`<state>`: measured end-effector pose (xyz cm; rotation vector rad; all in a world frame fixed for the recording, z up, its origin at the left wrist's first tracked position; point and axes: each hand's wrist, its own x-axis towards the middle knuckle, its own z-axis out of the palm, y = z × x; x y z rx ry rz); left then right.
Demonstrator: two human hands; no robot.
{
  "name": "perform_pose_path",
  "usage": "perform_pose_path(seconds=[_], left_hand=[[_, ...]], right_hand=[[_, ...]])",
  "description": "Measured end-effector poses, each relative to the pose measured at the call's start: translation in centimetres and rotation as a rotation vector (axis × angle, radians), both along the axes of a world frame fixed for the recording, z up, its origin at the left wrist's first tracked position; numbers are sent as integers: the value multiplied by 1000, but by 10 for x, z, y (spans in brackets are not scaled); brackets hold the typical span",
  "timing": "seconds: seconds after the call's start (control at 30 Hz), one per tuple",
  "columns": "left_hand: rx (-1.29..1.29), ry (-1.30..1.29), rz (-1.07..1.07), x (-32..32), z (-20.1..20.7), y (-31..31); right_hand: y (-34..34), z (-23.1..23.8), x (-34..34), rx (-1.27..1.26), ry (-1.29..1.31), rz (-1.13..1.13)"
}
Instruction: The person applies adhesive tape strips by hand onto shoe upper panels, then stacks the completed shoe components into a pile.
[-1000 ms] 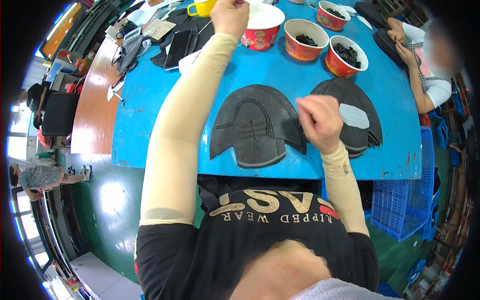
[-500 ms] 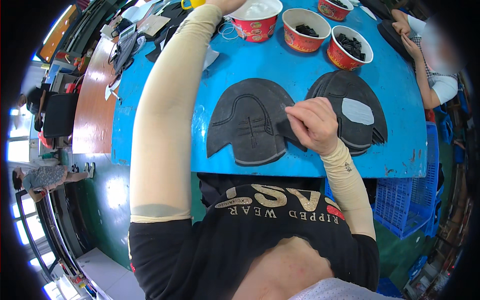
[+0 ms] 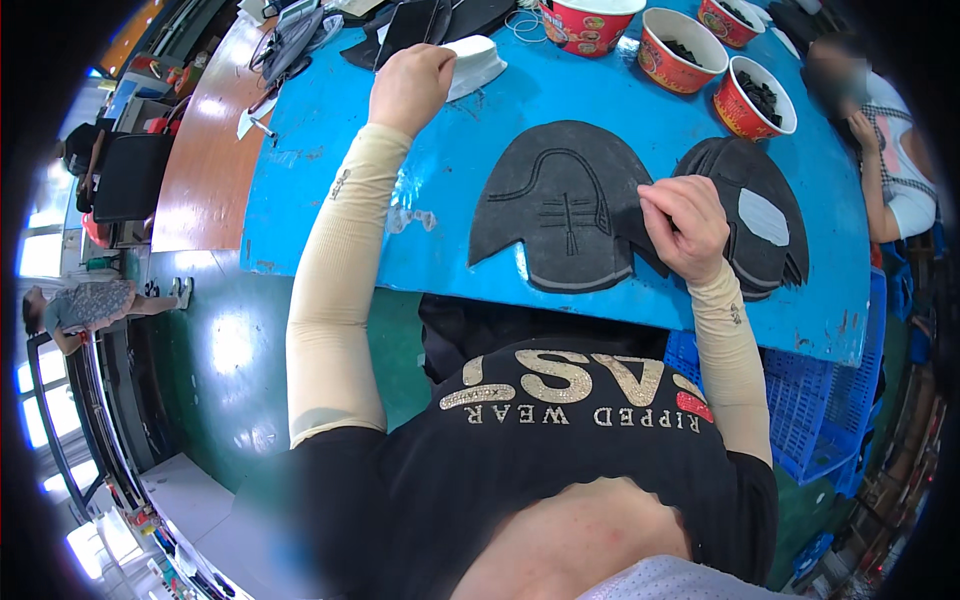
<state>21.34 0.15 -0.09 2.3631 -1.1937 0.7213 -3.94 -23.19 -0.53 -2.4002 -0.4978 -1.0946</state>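
Observation:
My left hand (image 3: 412, 90) is raised over the far left of the table, fingers pinched beside a small white stack (image 3: 474, 66). Whatever lies between those fingertips is hidden. In front of me lies a flat black cut piece (image 3: 560, 215), perhaps a shoe upper, with a curved grooved line and a crossed mark. Closed at its right edge is my right hand (image 3: 690, 228), thumb against the fingers; what it holds, if anything, does not show. To the right, partly behind that hand, sits a pile of similar black pieces (image 3: 775, 255) with a pale patch (image 3: 763, 218) on top.
Red paper bowls (image 3: 682, 52) stand at the back right, several with small black bits. Dark scraps (image 3: 415, 30) and a cord lie at the far left of the blue table (image 3: 330, 240). A co-worker (image 3: 885, 150) sits at right; a blue crate (image 3: 825, 400) stands below the edge.
My left hand has drawn back from the far bowl toward me, to beside the white stack. My right hand keeps its place at the black piece. The view has shifted.

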Motion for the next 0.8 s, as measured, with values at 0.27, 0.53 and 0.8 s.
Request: perform_pose_path(seconds=[0.27, 0.53, 0.8], left_hand=[[-220, 470, 138, -1, 13, 5], [-538, 1027, -386, -130, 32, -1], [-305, 1163, -426, -169, 29, 6]], right_hand=[[13, 9, -10, 32, -32, -44], [42, 28, -6, 724, 292, 15], [42, 35, -9, 1015, 685, 259]])
